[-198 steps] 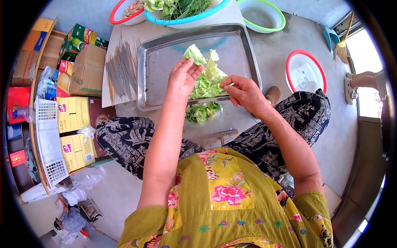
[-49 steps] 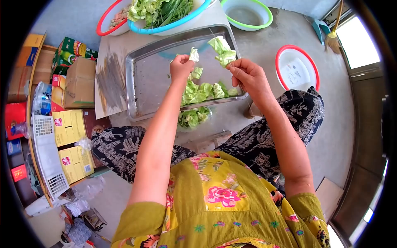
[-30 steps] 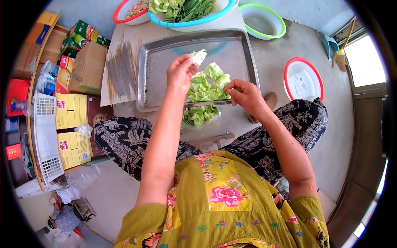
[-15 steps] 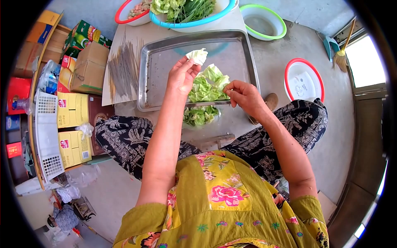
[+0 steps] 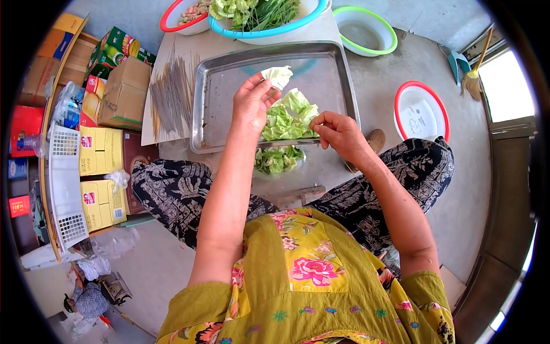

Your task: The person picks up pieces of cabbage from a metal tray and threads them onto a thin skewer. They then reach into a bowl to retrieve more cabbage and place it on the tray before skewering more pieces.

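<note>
Lettuce piece [image 5: 278, 76] — pinched in left hand [image 5: 251, 104], slightly farther right than last frame; right hand [image 5: 339, 131] — fingertips pressed together, contents unclear.

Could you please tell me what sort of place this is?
Probably a simple food-preparation room, perhaps also used for storage: greens lie in a metal tray, thin sticks beside it, and boxes are stacked nearby.

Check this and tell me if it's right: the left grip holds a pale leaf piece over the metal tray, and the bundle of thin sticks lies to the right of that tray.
Not quite: the thin sticks lie to the left of the metal tray, as the head view shows. The left grip does hold a pale leaf piece over it.
</note>
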Motion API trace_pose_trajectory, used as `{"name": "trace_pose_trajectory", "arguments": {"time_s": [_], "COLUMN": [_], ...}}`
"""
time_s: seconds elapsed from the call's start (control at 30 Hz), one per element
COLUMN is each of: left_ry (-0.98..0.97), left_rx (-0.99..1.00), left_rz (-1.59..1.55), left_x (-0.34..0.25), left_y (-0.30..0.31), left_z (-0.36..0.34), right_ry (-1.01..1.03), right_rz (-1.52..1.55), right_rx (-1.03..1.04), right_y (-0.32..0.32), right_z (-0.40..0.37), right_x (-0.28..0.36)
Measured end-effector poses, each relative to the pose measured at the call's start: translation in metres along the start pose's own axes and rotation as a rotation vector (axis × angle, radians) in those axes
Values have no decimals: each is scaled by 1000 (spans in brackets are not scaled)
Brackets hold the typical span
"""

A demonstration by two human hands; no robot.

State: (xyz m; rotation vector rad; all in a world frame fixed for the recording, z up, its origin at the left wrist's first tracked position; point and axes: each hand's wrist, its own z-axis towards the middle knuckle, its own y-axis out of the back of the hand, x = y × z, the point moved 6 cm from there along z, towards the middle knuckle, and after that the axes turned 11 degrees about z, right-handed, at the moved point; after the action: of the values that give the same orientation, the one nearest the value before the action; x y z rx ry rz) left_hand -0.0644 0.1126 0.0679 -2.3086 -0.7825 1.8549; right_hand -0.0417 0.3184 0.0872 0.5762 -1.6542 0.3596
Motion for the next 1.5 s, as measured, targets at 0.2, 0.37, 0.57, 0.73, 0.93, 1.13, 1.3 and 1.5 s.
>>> {"name": "trace_pose_trajectory", "arguments": {"time_s": [0.2,0.37,0.57,0.73,0.93,1.13,1.3,1.5], "left_ry": [15,34,77,113,110,104,179,172], "left_rx": [1,52,49,5,-15,-29,0,-14], "left_rz": [-8,-15,-131,-171,-214,-209,-127,-65], "left_x": [2,11,14,17,19,18,23,21], "left_y": [-2,-5,-8,-5,-5,-5,-5,-7], "left_z": [-2,-1,-2,3,4,4,4,1], "right_ry": [-8,17,15,24,40,58,96,89], "right_rz": [-14,9,30,57,98,82,41,66], "right_rx": [-16,-25,-28,-24,-30,-41,-83,-83], "right_y": [-1,0,0,0,0,1,2,1], "right_z": [-1,1,0,1,3,3,1,3], "right_x": [2,0,0,-6,-11,-11,-7,-9]}}
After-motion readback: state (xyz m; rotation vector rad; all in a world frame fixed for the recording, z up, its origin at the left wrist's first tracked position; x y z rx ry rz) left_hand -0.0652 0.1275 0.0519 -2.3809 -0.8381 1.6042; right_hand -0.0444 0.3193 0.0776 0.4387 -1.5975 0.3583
